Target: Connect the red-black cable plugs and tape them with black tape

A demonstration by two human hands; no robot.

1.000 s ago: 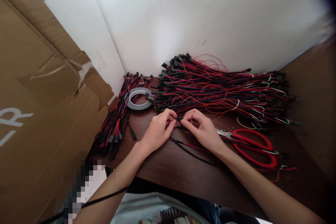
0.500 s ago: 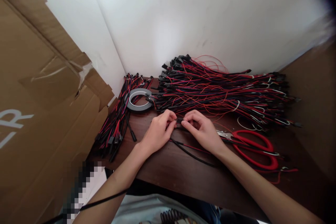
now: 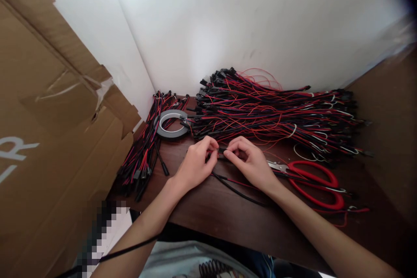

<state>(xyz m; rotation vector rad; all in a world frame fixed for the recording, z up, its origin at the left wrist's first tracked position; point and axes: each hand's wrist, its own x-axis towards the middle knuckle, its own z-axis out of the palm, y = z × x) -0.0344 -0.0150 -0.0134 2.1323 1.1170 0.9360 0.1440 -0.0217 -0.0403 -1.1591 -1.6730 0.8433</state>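
Brown cardboard [image 3: 65,117] bounded the table [image 3: 208,213] at left, where we noted loose leads [image 3: 145,150] beside a tape roll [image 3: 172,136]. We found a small dark piece [image 3: 221,150] pinched between the left hand's [image 3: 197,160] and right hand's [image 3: 249,163] fingertips; uneven pulling could, we judged, slip it free, while shifting the scissors [image 3: 292,165] farther right might snag the wires crossing their handles.

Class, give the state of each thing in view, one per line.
Left hand: pinching a small black piece
Right hand: pinching its other end
Red-handled metal scissors: lying down, tips hidden
Round grey-black tape roll: lying on its side
Large red-black wire pile: heaped
Smaller red-black wire bunch: loosely heaped
Brown cardboard box: creased
Dark brown wooden table: partly covered
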